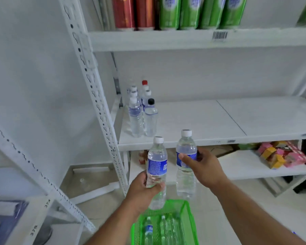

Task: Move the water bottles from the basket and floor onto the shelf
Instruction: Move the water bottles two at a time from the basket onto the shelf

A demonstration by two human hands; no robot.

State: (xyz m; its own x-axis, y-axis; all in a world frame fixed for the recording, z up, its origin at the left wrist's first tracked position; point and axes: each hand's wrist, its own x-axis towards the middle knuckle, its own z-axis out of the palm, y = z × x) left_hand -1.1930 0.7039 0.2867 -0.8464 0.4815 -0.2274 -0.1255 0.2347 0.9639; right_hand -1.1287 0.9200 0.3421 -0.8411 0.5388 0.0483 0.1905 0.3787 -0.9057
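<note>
Partway through, by the look of it. Two water bottles in transit: left hand wrapped round the lower body of one blue-labelled bottle, right hand clamped round the label of a second bottle, thumb across the front. Both upright, white caps on top, held side by side in front of the edge of the middle shelf, not yet set down.

Already on that shelf, at its far left: a small cluster of shelved bottles in two short rows, mostly white-capped, one black-capped at the front, one red-capped at the back. Rest of that board bare to the right, so plenty of room for more.

Still to do: green mesh basket directly below the hands, with at least three bottles lying inside, one showing a blue label. Possibly one more clear shape on the floor by the left upright, too faint to call. Exact count remaining hard to tell, since the basket runs out of the bottom of the view.

Above, a shelf of tall red and green packs; below right, pink and yellow boxes. Neither part of the job.

Likely next step: the two held bottles placed beside the cluster.
</note>
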